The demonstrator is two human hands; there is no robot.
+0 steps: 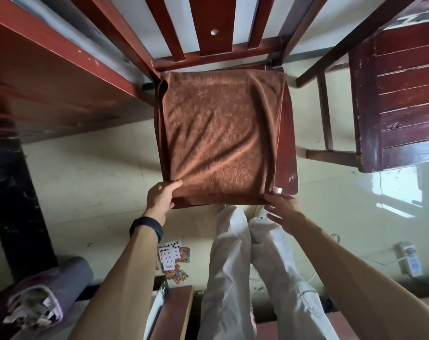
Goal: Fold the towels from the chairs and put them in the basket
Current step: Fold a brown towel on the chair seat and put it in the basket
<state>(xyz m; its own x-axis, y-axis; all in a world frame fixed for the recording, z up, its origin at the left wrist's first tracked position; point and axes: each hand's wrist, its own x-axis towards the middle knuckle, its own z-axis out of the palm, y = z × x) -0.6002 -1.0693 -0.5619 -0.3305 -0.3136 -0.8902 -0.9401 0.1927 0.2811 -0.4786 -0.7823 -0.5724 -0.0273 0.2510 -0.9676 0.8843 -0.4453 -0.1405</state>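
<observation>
A brown towel [218,133] lies spread in a doubled layer over the seat of a red-brown wooden chair [288,153], covering nearly all of it. My left hand [162,196] pinches the towel's near left corner at the seat's front edge, thumb on top. At the near right corner my right hand [283,207] touches the towel's hanging front edge with fingers apart; whether it grips is unclear. No basket is in view.
A second dark wooden chair [402,94] stands at the right. A red-brown table edge [49,69] runs along the left. Playing cards [174,261] lie on the floor, a power strip [410,258] at the right, a rolled grey mat [49,288] at lower left.
</observation>
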